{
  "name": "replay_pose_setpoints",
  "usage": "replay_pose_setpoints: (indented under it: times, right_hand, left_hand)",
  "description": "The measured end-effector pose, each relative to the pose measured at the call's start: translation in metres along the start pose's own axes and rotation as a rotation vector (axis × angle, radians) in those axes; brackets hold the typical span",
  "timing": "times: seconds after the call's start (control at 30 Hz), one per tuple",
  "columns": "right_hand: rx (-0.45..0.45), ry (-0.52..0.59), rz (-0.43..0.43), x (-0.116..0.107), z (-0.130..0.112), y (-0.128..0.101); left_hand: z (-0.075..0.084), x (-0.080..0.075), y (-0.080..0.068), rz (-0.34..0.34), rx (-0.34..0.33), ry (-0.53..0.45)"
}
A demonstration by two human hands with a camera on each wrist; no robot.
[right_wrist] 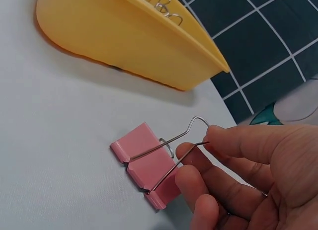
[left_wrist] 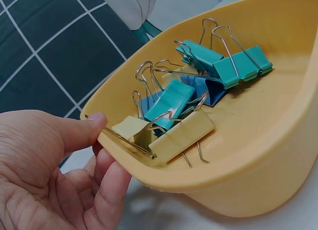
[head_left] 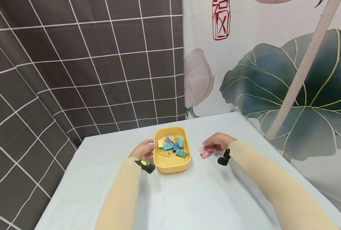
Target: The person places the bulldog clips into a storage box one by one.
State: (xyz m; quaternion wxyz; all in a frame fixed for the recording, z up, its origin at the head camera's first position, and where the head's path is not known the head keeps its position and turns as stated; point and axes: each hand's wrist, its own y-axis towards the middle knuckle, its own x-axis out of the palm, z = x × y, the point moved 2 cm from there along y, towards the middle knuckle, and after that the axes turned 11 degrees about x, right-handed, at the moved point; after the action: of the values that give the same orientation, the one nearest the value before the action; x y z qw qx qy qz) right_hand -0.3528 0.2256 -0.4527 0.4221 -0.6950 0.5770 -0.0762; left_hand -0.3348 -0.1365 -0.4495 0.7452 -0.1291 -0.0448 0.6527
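A yellow tray (head_left: 172, 166) stands on the white table and holds several binder clips: teal ones (left_wrist: 171, 102), a blue one (left_wrist: 211, 92) and pale yellow ones (left_wrist: 181, 135). My left hand (head_left: 149, 149) grips the tray's left rim, thumb (left_wrist: 84, 130) on top of the rim and fingers beneath it. To the right of the tray a pink binder clip (head_left: 205, 154) lies on the table. My right hand (head_left: 210, 147) pinches that pink clip (right_wrist: 146, 165) by its wire handle (right_wrist: 191, 128), between thumb and fingers.
The white table (head_left: 199, 198) meets a dark tiled backdrop (head_left: 87, 80) behind and to the left, and a lotus-print curtain (head_left: 273, 80) to the right. Its right edge runs close to my right forearm. A small black device (head_left: 224, 157) sits on each wrist.
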Motion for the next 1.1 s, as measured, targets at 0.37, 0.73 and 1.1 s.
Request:
replay_pose_setpoints:
  times: [0.37,0.73,1.1]
  right_hand:
    - [0.002,-0.017,0.010,0.002,0.000,0.000]
    - [-0.016,-0.029,0.003,-0.003,-0.008,-0.002]
    - [-0.042,0.012,0.010,-0.007,-0.035,-0.016]
  left_hand:
    - [0.000,-0.002,0.002,0.006,0.000,-0.002]
    - [-0.002,-0.002,0.004,0.004,-0.006,-0.013]
    - [-0.002,-0.002,0.005,-0.008,-0.009,0.010]
